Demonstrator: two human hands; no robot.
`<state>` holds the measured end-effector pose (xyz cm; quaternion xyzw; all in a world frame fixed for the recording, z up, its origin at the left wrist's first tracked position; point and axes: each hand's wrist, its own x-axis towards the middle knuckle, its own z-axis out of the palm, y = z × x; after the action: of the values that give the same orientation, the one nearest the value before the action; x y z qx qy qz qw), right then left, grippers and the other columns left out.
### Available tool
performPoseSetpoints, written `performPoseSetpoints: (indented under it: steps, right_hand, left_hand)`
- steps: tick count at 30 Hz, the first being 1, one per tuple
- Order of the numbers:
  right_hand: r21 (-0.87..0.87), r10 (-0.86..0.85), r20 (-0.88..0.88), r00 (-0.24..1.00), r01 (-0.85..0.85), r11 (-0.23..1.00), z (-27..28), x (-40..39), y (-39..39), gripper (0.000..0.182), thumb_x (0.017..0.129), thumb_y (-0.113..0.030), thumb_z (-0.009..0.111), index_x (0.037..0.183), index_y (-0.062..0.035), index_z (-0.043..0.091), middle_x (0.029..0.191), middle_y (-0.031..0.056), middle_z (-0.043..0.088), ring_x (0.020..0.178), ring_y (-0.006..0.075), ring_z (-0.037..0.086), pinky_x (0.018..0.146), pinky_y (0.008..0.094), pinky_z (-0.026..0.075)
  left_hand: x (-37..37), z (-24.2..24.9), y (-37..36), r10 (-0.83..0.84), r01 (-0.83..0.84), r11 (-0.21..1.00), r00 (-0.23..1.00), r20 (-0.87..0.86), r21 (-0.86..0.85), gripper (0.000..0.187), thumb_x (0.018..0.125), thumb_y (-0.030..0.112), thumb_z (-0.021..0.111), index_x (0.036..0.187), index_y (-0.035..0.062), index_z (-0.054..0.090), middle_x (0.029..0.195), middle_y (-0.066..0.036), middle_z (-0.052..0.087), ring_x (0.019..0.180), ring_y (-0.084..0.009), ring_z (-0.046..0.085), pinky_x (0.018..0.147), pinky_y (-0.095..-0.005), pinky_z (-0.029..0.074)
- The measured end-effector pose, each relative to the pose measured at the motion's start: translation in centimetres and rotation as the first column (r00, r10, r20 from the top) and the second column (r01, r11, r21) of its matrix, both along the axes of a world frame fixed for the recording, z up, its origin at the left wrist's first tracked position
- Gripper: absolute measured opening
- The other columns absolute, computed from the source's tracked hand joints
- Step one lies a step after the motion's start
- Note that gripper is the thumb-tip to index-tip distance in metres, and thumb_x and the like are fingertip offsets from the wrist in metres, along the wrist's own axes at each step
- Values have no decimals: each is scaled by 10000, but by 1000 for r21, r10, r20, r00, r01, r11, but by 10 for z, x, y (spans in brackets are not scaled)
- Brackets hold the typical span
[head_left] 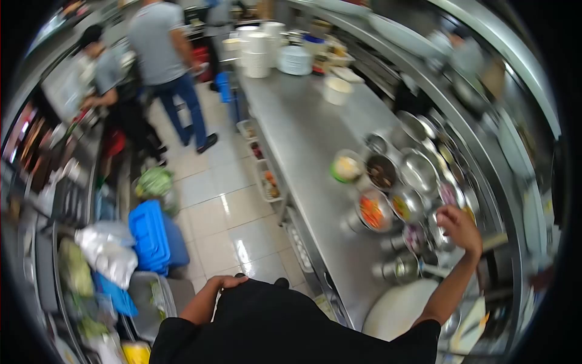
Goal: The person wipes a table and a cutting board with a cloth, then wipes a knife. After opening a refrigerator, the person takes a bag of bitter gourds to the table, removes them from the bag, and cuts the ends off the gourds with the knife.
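Observation:
My right hand (459,229) is over a group of metal bowls on the steel counter (321,155). Its fingers are curled in, and what they hold, if anything, is too blurred to make out. Below it is a steel bowl (441,236). Close by are a bowl of sliced purple onion (414,236), a bowl of orange strips like carrot (371,210), and a bowl of yellow and red pieces (401,206). A dark-filled bowl (381,171) lies farther back. My left hand (229,281) rests at my waist against the black clothing, fingers stretched out, holding nothing visible.
A round white board (397,309) lies at the counter's near end. Stacked white tubs (257,54) and plates (295,59) stand at the far end. A blue crate (159,236) sits on the floor at left. Several people (163,42) stand beyond. A shelf (436,54) runs along the right.

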<state>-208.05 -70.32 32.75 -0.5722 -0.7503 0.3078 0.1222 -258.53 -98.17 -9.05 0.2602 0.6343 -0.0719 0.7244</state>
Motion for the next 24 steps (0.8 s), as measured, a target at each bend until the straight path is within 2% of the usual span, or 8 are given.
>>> performPoseSetpoints:
  steps: [3,6,9,12,15,19,22,24]
  right_hand:
    - [102,461,123,879,-474,875,44,-120,-7,250,866,-124,649,1068,17,608,945,113,653,787,180,644,683,290,512]
    - [362,709,175,684,-714,600,70,-223,-26,244,810,-52,642,1036,34,604,952,161,645,821,299,644,707,328,508]
    - [680,898,133,420,-698,225,82,-301,-29,188,724,110,535,884,26,590,810,151,605,707,299,596,634,329,472]
    - [887,988,-80,135,-442,132,74,-380,-51,256,732,146,498,920,-8,580,769,129,560,599,189,506,512,273,406]
    - [962,977,-36,-212,-273,-23,67,-455,-67,286,915,-72,538,1195,-15,551,902,202,536,563,149,471,431,188,374]
    - [992,876,-124,-467,-82,97,51,-543,-97,400,956,-171,538,1334,-78,447,1005,161,448,554,144,468,416,216,369]
    - [979,627,-167,-761,-51,198,62,-600,-115,403,922,-192,606,1295,-104,478,1032,101,425,586,139,457,427,223,379]
    - [928,420,-211,-882,-46,369,71,-633,-131,245,892,-227,652,1069,-97,544,978,53,440,603,114,438,430,224,370]
  left_hand:
    - [-44,-17,-14,64,-55,987,996,-55,151,918,774,850,359,1156,63,639,1098,-141,658,932,-275,649,851,-477,494]
    - [-83,60,-22,456,-438,703,882,117,561,574,928,603,452,916,61,642,802,-66,680,745,-162,648,711,-342,512]
    - [-120,144,-34,760,-4,-17,650,16,1000,286,937,280,580,1018,18,658,808,-112,647,679,-157,588,630,-304,472]
    - [-151,252,-64,940,216,-189,323,113,958,284,858,90,639,1138,47,640,729,-49,548,556,-101,461,525,-257,397]
    - [-168,329,-108,916,437,-396,249,314,808,388,776,56,740,1152,61,643,723,15,525,540,-50,416,500,-208,345]
    - [-157,430,-165,976,962,-34,-26,216,270,277,795,174,761,1037,56,698,806,-36,571,565,-83,440,520,-230,366]
    - [-136,487,-186,880,893,376,-260,397,-246,307,877,380,662,815,81,648,743,-37,526,557,-115,432,505,-218,315]
    - [-95,518,-201,929,864,368,-324,179,-343,347,1029,328,334,910,49,504,766,-56,511,577,-118,461,407,-180,305]
